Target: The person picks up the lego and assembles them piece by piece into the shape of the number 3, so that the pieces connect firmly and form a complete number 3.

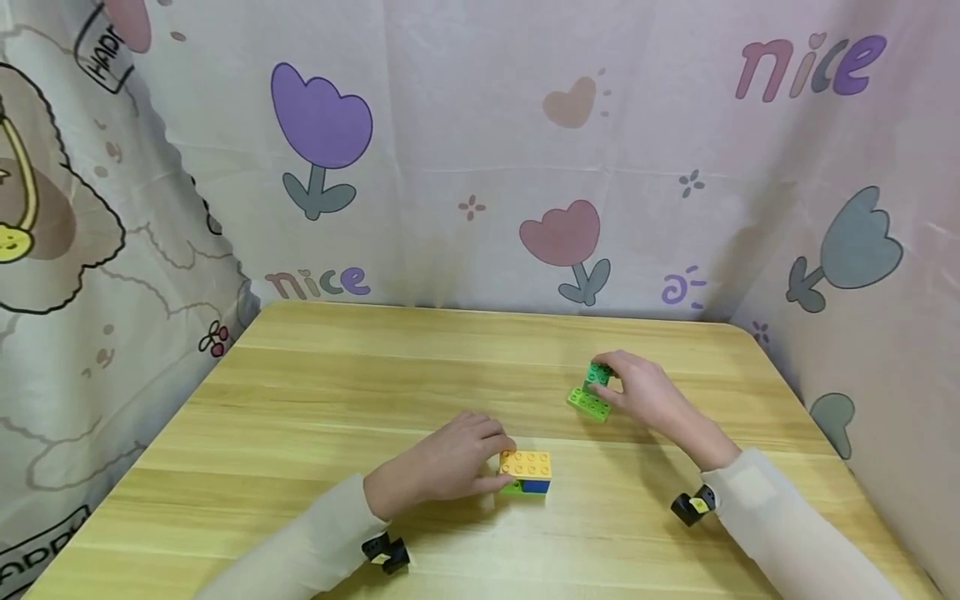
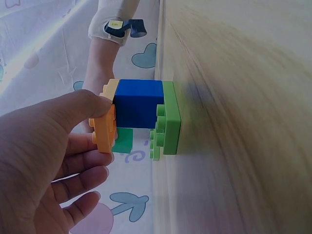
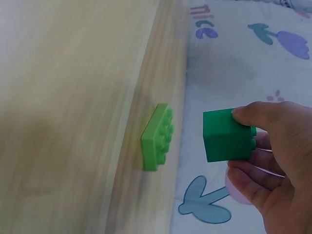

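My left hand (image 1: pixel 453 460) pinches the yellow-orange flat building brick (image 1: pixel 525 462) between thumb and fingertips. That brick sits on a blue block (image 2: pixel 139 102), which stands on a light green flat brick (image 2: pixel 171 117); the yellow brick overhangs the blue one toward my hand. Farther back and to the right, my right hand (image 1: pixel 651 393) pinches a darker green block (image 3: pixel 226 135) between thumb and fingers. Below it a second light green flat brick (image 3: pixel 158 139) lies on the table, studs up. The right wrist view shows a gap between the green block and this flat brick.
The wooden table (image 1: pixel 315 367) spreads out around both hands. Its back edge meets a patterned cloth (image 1: pixel 450 150), with more cloth at the left and right sides. A small black device (image 1: pixel 386 552) hangs at my left cuff, another (image 1: pixel 693 506) at the right.
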{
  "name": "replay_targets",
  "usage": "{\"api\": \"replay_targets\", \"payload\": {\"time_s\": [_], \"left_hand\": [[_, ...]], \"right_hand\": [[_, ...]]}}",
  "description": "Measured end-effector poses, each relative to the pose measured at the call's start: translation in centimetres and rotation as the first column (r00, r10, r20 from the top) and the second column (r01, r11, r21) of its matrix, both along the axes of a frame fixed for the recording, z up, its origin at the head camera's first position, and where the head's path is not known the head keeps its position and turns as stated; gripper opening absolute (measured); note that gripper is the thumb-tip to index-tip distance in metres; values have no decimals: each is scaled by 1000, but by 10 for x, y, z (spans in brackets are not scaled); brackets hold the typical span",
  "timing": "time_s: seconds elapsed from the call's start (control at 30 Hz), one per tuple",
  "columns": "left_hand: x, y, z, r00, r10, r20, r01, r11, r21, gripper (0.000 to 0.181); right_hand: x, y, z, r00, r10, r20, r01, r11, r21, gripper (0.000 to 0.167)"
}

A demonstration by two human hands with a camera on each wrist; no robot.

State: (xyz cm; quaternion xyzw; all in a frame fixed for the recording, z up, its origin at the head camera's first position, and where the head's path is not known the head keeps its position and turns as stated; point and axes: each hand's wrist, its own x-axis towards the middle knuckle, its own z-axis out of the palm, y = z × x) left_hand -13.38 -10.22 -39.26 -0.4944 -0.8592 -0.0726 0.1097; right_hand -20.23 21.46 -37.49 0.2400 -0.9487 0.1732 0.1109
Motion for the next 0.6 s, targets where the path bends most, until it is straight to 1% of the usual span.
{"api": "replay_targets", "payload": {"time_s": [0.23, 0.4, 0.6], "left_hand": [[0, 3, -1, 1000, 1, -7, -1, 1000, 0, 39], [1, 3, 1, 1000, 13, 11, -13, 1000, -21, 39], [1, 1, 2, 1000, 15, 7, -15, 999, -29, 39]], "right_hand": [[16, -3, 5, 999, 41, -26, -42, 999, -28, 38], [28, -8, 8, 995, 94, -38, -96, 995, -32, 38], [36, -17, 11, 987, 148, -56, -150, 988, -44, 39]]}}
